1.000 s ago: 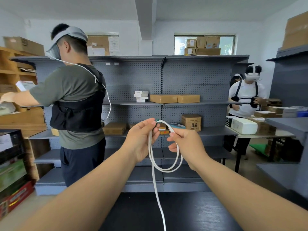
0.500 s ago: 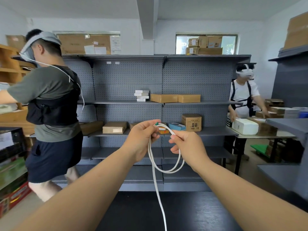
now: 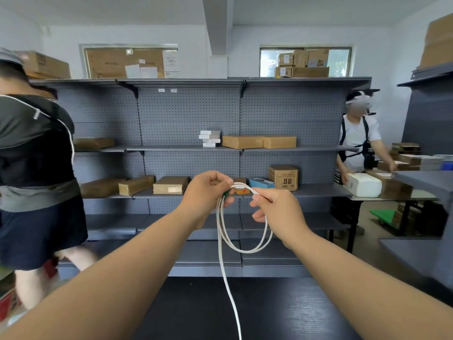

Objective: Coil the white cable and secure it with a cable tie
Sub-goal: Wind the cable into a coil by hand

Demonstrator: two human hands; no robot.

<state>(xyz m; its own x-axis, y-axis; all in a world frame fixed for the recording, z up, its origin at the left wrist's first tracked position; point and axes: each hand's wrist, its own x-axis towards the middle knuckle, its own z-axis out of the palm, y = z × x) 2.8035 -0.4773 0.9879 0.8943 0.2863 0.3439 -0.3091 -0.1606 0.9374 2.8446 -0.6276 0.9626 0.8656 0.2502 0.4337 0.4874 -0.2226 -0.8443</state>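
Note:
I hold the white cable up in front of me, looped into a small hanging coil of about two turns. My left hand grips the top of the coil, with something small and green showing between its fingers. My right hand pinches the cable strand at the coil's upper right side. The loose end of the cable hangs straight down from my left hand and runs over the black table out of the bottom of the view. I cannot tell whether the green piece is the cable tie.
Grey pegboard shelves with cardboard boxes stand behind the table. A person in a dark vest walks at the left edge. Another person in white works at a table with boxes on the right.
My hands stay close together on the coil, my right hand a little further right with its fingers pinching the strand. The person on the left has walked further left.

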